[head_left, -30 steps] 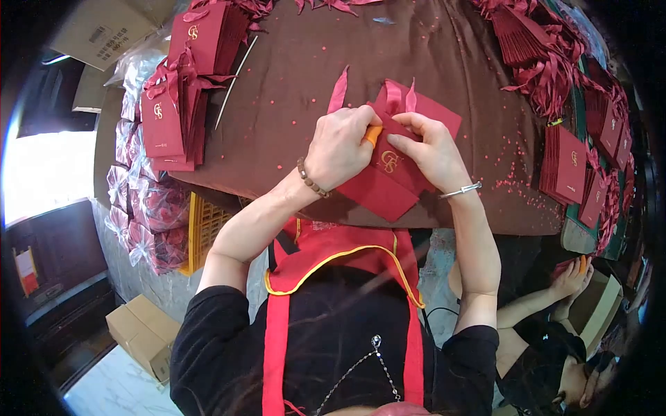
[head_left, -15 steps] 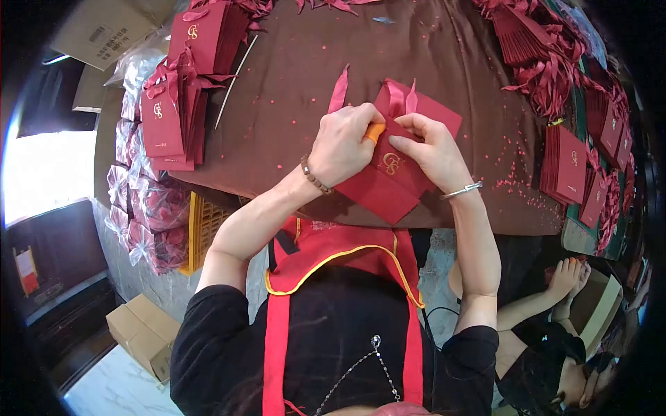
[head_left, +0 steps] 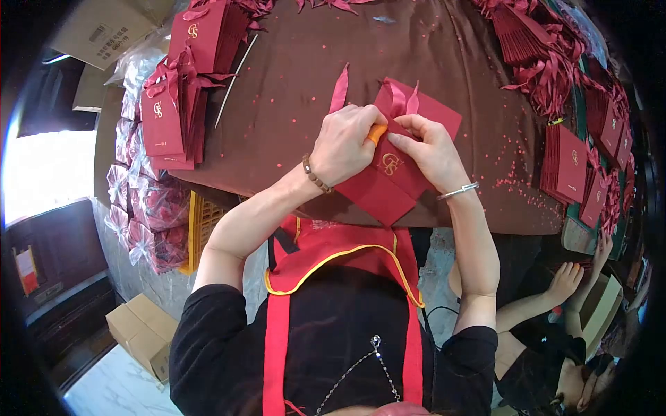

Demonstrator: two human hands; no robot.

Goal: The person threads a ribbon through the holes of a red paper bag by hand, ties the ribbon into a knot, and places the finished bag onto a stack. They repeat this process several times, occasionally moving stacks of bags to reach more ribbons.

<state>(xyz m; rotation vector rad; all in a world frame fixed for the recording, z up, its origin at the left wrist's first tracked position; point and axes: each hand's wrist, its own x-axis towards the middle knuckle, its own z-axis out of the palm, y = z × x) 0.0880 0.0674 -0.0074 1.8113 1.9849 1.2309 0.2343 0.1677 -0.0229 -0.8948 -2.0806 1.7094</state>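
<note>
A dark red paper gift bag [head_left: 409, 182] with gold lettering lies flat and slanted at the table's near edge. Over its top edge is my left hand [head_left: 345, 144], its fingers closed around a small orange object [head_left: 377, 132] whose kind I cannot make out. A ribbon end [head_left: 339, 90] sticks up behind that hand. My right hand [head_left: 437, 156] pinches at the bag's top beside the orange object; what is between the fingertips is hidden. More red ribbon [head_left: 397, 98] rises from the bag just beyond the hands, over another red bag part [head_left: 444, 118].
Red bags with ribbons stand in stacks at the left [head_left: 163, 125] and right [head_left: 569, 163] of the brown cloth [head_left: 291, 62]. A thin white stick [head_left: 236, 82] and scattered red bits lie on it. At lower right, a co-worker's hands [head_left: 565, 281] are near a carton [head_left: 601, 312].
My hands and the bag stay almost in place, with only a slight shift. The co-worker's hands have moved apart, one reaching up toward the bags at the right.
</note>
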